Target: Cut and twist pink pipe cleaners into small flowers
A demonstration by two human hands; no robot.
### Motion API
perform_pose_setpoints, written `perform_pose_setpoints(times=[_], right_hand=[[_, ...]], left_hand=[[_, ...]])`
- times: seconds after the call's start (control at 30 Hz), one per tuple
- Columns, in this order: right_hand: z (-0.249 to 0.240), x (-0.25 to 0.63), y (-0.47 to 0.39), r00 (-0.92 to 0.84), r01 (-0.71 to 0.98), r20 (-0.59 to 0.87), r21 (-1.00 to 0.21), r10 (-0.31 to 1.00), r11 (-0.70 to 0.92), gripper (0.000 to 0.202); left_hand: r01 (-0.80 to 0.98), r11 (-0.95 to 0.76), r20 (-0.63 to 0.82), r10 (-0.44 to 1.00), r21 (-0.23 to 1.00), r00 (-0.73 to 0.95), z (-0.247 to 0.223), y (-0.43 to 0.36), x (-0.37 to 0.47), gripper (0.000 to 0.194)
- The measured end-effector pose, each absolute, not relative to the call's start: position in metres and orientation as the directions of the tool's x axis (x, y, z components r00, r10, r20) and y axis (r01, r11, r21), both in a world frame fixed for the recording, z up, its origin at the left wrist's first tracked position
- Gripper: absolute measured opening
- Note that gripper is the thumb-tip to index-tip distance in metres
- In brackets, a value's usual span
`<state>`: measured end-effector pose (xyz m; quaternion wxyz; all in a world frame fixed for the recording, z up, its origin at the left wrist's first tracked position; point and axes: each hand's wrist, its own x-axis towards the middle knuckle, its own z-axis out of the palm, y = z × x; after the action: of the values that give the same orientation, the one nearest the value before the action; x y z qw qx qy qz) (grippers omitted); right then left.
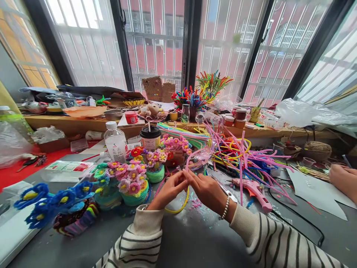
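Note:
My left hand point(170, 190) and my right hand point(205, 190) meet over the table, fingertips pinched together. Between them is a pink pipe cleaner point(187, 160), its free end curving up and to the right. Fingers hide the part being gripped. A yellow pipe cleaner point(182, 209) bends beneath my hands. Close to my left hand stand pink pipe-cleaner flowers point(133, 178) in a green coiled pot point(136, 196). A pink glue gun point(255, 191) lies right of my right hand, and silver scissors point(227, 191) lie partly behind that wrist.
Blue pipe-cleaner flowers point(63, 201) stand at the left. A plastic bottle point(115, 143) and a lidded cup point(150, 138) are behind the flowers. Loose pipe cleaners point(245, 152) pile at centre right. The glue gun's black cord point(309, 223) crosses the right side. Another person's hand point(344, 180) shows at the right edge.

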<state>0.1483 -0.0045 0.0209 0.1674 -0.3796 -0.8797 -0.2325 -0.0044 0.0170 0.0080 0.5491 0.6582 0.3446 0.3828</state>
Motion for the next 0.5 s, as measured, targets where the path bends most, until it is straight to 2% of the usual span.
perform_pose_setpoints(times=[0.17,0.27,0.37,0.43,0.5], right_hand=[[0.018,0.157,-0.023,-0.743,0.647,0.465,0.314,0.481,0.695,0.046],[0.018,0.163,-0.036,-0.795,0.586,0.412,0.328,0.446,0.741,0.045],[0.015,0.176,-0.044,-0.823,0.536,0.378,0.275,0.423,0.798,0.042],[0.013,0.194,-0.042,-0.787,0.549,0.445,0.187,0.428,0.815,0.047],[0.012,0.220,-0.030,-0.621,0.672,0.609,0.088,0.494,0.736,0.046]], left_hand=[[-0.095,-0.072,0.111,0.840,0.993,0.532,0.016,0.011,-0.009,0.039],[-0.061,-0.062,0.085,0.841,0.996,0.535,0.015,0.011,-0.009,0.029],[-0.010,-0.095,0.088,0.873,0.995,0.480,0.013,0.012,-0.010,0.025],[-0.011,-0.098,0.092,0.888,0.995,0.450,0.011,0.013,-0.012,0.026],[-0.043,-0.081,0.091,0.899,0.996,0.428,0.011,0.013,-0.014,0.027]])
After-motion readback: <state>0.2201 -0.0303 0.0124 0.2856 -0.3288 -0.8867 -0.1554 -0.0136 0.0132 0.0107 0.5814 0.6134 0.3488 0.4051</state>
